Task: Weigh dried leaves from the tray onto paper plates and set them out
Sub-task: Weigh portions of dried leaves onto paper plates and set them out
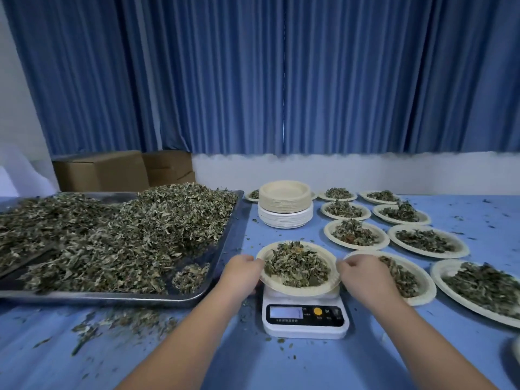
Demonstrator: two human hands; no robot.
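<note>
Dried leaves (112, 237) are lying heaped in the steel tray (118, 300) across the left of the frame. A smaller portion is sitting on the paper plate (281, 287) at lower centre, over the white kitchen scale (305, 327). The left hand (242, 274) is curling its fingers onto the plate's left rim and the right hand (363, 273) is pinching the right rim, so each grip is closing on the plate's edge. Whether the plate is resting on the scale or just clearing it, I cannot tell, and the display (286, 312) is too blurred to read.

To the right, filled plates (427, 240) are standing in rows on the blue desk (253, 367). The nearest one is lying just beside the right hand, partly under it. A stack of empty plates (285, 205) is waiting behind the scale.

Judging from this, the plate is about to be carried over to the rows. The risks are these:

- The thin plate may be sagging between two edge grips, letting the loose pile slide off and changing the weighed amount.
- A tilt toward either hand would be tipping leaves onto the desk, where crumbs are already lying.
- The right wrist could be brushing the neighbouring plate and scattering its portion.
- The tray's corner is sitting close to the left hand, so a knock there is possible.
</note>
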